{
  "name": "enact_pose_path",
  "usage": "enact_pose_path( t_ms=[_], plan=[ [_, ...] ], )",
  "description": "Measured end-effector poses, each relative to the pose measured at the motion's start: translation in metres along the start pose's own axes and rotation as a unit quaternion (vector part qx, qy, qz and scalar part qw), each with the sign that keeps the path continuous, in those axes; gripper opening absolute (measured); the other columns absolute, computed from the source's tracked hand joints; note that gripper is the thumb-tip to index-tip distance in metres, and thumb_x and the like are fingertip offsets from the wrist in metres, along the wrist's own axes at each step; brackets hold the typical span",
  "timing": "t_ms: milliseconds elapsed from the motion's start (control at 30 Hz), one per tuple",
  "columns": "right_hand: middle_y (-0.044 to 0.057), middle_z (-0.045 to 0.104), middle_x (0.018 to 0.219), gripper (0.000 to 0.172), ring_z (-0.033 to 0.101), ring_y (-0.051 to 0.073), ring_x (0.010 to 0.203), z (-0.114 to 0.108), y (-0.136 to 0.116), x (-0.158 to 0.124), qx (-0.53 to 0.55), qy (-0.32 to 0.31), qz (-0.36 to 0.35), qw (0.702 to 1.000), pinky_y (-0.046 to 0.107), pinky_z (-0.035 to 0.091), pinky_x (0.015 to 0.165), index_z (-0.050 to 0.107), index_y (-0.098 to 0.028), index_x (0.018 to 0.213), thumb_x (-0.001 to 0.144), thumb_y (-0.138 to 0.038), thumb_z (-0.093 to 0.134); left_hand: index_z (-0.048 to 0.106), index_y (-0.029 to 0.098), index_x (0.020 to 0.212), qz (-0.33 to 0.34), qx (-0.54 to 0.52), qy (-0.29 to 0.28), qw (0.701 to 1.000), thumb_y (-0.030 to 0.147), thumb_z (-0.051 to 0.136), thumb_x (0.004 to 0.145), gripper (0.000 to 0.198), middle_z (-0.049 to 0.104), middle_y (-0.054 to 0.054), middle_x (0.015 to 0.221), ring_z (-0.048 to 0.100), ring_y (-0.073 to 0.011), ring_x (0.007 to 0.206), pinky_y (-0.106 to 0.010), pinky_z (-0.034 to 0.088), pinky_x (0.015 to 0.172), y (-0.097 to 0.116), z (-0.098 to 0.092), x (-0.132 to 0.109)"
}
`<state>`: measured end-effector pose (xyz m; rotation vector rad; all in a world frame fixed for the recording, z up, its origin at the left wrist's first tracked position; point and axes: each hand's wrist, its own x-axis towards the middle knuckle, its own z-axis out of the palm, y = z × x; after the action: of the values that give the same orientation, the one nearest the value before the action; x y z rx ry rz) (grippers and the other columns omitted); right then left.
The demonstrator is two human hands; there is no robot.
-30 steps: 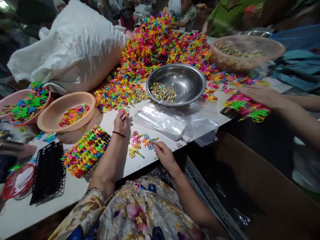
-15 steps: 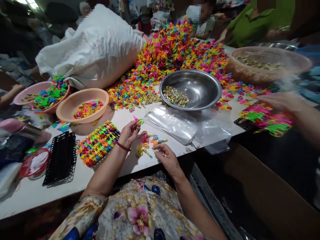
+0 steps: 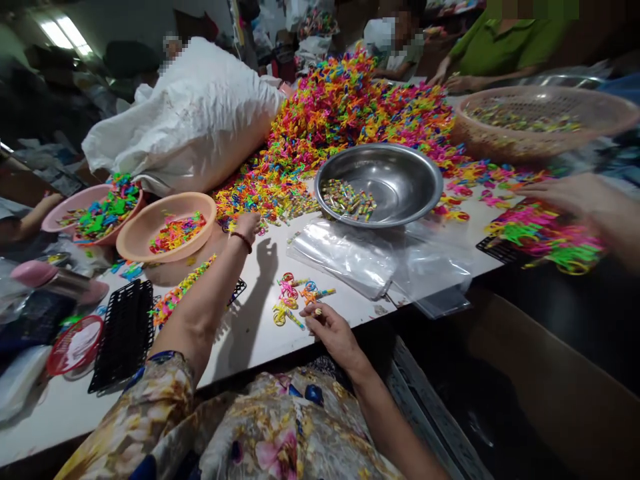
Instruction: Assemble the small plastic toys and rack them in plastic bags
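Note:
My left hand (image 3: pixel 245 225), a dark red bead bracelet on its wrist, is at the near edge of the heap of colorful plastic toy pieces (image 3: pixel 345 107). Its fingers are curled, and what they hold, if anything, is hidden. Low over the table edge, my right hand (image 3: pixel 330 328) pinches a small striped tube (image 3: pixel 319 311), its pale end showing between thumb and fingers. Just left of it lie several small plastic toys (image 3: pixel 287 303) with rings and striped tubes. A rack filled with colorful pieces (image 3: pixel 183 290) is partly covered by my left forearm.
A steel bowl (image 3: pixel 379 183) holds striped tubes. Clear plastic bags (image 3: pixel 345 257) lie before it. Peach basin (image 3: pixel 131 237), white sack (image 3: pixel 190 107) and black racks (image 3: pixel 123 333) stand left. At right, a co-worker's blurred hand (image 3: pixel 575 193) hovers over a filled rack (image 3: pixel 550 233), near a basket (image 3: pixel 545 143).
My left hand has moved forward from above the table to the heap; the pink and green pieces it held are out of sight. My right hand stays nearly in place. The view has shifted slightly.

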<state>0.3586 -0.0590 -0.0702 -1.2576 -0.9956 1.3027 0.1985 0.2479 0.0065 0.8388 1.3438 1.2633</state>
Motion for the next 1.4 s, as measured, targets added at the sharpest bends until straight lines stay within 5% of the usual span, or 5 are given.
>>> enact_pose_path(
  t_ms=[167,333,533,833,1400],
  plan=[
    [-0.001,0.059,0.072,0.036,0.052,0.014,0.066,-0.009,-0.003,-0.011,-0.044,0.014,0.002,0.999,0.026,0.042,0.059,0.070,-0.020,0.091,0.080,-0.054,0.071,0.058,0.017,0.083,0.022,0.180,0.051,0.982,0.000,0.075,0.060,0.034,0.057,-0.018,0.127,0.039,-0.0350,0.137,-0.043,0.039,0.105,-0.041,0.022,-0.001],
    [0.001,0.064,0.078,0.036,0.056,0.016,0.070,-0.016,-0.002,-0.019,-0.071,0.026,0.003,0.997,0.027,0.044,0.063,0.071,-0.019,0.090,0.080,-0.053,0.071,0.057,0.018,0.101,0.047,0.205,0.082,0.974,-0.001,0.066,0.070,0.038,0.043,-0.018,0.145,0.030,-0.0295,0.146,-0.038,0.036,0.110,-0.059,0.019,-0.016],
    [0.003,0.068,0.086,0.046,0.063,0.018,0.081,-0.014,-0.001,-0.014,-0.063,0.027,-0.015,0.998,0.029,0.051,0.073,0.068,-0.019,0.122,0.085,-0.047,0.063,0.044,0.019,0.105,-0.009,0.050,0.108,0.993,0.001,0.055,0.083,0.031,0.060,-0.007,0.102,0.067,-0.0174,0.101,-0.028,0.054,0.082,-0.074,0.015,-0.044],
    [0.007,0.072,0.095,0.040,0.066,0.019,0.085,-0.005,-0.020,0.002,-0.132,0.048,-0.111,0.984,0.032,0.053,0.082,0.071,-0.019,0.120,0.093,-0.044,0.054,0.054,0.015,0.081,-0.111,-0.228,-0.104,0.962,0.011,0.076,0.076,0.022,0.060,0.002,0.066,0.066,-0.0100,0.063,-0.023,0.058,0.070,-0.071,-0.044,-0.139],
    [0.005,0.071,0.093,0.026,0.065,0.019,0.086,0.050,-0.031,0.002,-0.136,0.000,-0.149,0.979,0.031,0.050,0.081,0.069,-0.018,0.099,0.093,-0.041,0.058,0.045,0.022,0.085,-0.063,-0.078,-0.200,0.975,0.065,0.072,0.076,0.051,0.046,0.010,0.049,0.037,-0.0066,0.036,-0.019,0.027,0.036,-0.078,-0.077,-0.233]
  ],
)
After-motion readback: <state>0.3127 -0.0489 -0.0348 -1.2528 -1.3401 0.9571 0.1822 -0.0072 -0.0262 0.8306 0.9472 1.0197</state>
